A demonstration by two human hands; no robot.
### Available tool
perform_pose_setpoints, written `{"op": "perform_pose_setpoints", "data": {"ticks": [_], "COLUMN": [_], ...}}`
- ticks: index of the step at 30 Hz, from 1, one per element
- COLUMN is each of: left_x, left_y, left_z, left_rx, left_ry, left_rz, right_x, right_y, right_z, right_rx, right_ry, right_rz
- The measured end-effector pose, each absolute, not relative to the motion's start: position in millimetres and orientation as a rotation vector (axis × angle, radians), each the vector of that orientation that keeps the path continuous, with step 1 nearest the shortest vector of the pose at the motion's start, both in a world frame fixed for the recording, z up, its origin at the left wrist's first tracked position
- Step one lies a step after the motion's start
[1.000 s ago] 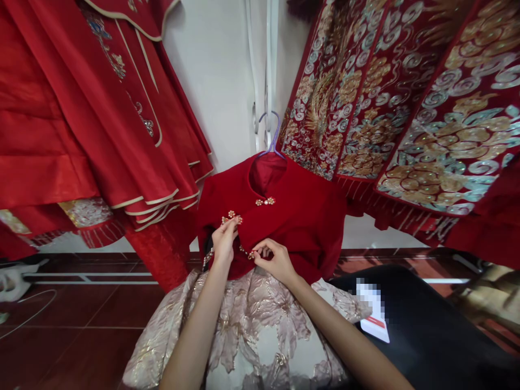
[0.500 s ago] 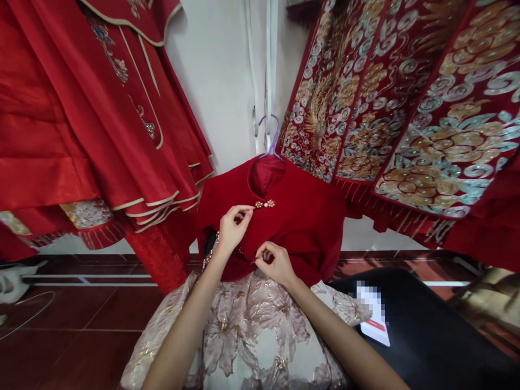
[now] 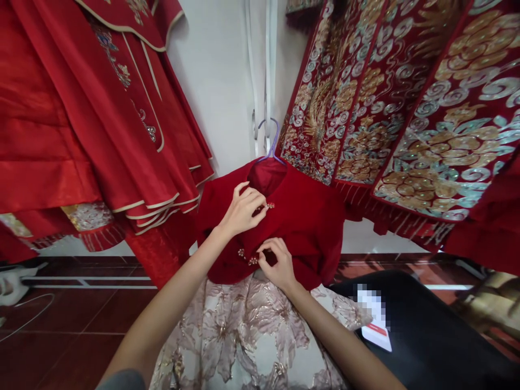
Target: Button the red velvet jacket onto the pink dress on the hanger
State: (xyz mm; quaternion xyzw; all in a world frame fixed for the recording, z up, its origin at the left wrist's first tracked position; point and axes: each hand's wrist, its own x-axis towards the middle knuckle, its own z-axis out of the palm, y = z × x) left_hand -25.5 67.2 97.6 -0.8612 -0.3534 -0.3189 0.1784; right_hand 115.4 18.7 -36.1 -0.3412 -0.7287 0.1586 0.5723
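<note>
A red jacket (image 3: 312, 233) hangs from a purple hanger (image 3: 273, 142) in front of me. At its collar sits a jewelled upper clasp (image 3: 272, 206), partly hidden behind the fingertips of my left hand (image 3: 246, 210), which are pinched on it. Lower on the front are two small jewelled pieces: a left clasp piece (image 3: 241, 252) and, apart from it, a right clasp piece (image 3: 252, 261). My right hand (image 3: 279, 261) has its thumb and forefinger closed at the end of that right piece. Below the jacket spreads a pale floral skirt (image 3: 227, 336).
Red garments (image 3: 122, 135) with cream piping hang at the left, and embroidered panels (image 3: 406, 108) hang at the right. A black seat (image 3: 426, 325) at lower right bears a white card (image 3: 377, 338). A white pole (image 3: 268, 65) stands behind the hanger. A cable (image 3: 36, 319) lies on the tiled floor.
My left hand has moved up and right, onto the upper clasp. Near the right hand, the lower clasp pieces now show clearly. The right hand has shifted only slightly.
</note>
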Motion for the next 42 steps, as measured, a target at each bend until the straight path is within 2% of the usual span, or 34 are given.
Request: {"op": "perform_pose_setpoints", "data": {"ticks": [7,12,16,19,24,32,34,37,40,42], "left_x": [-23.5,-25.4,-39.4,-49.8,-52.5,-68.3,-77.2,-90.5,-100.7,-106.9], "left_y": [80.5,93.4,91.8,82.5,75.4,96.3,101.6,110.8,118.1,120.2], "left_z": [99.9,100.7,110.7,117.7,113.5,119.9,129.7,140.6,142.2,140.6], "left_rx": [-2.416,-2.304,-2.109,-1.936,-1.836,-1.831,-1.878,-1.928,-1.933,-1.985], "left_ry": [-0.971,-0.947,-1.129,-1.303,-1.546,-1.744,-1.81,-2.043,-2.258,-2.263], "left_rz": [-0.723,-0.625,-0.595,-0.731,-0.867,-0.879,-0.81,-0.762,-0.777,-0.788], "right_x": [120.4,99.0,105.3,133.8,179.1,215.6,228.4,248.4,261.3,264.4], "right_y": [13.8,45.2,55.3,48.4,48.9,84.3,95.7,112.1,120.6,121.6], "right_z": [18.0,77.8,93.7,87.5,83.3,104.4,120.0,144.0,151.1,143.6], "right_rx": [-0.777,-0.598,-1.049,-1.354,-1.533,-1.709,-1.744,-1.815,-1.653,-1.501], "right_ry": [-1.458,-1.559,-1.711,-1.781,-1.796,-1.824,-1.885,-2.141,-2.277,-2.186], "right_rz": [0.193,0.54,0.688,0.499,0.108,-0.078,-0.036,0.191,0.403,0.364]}}
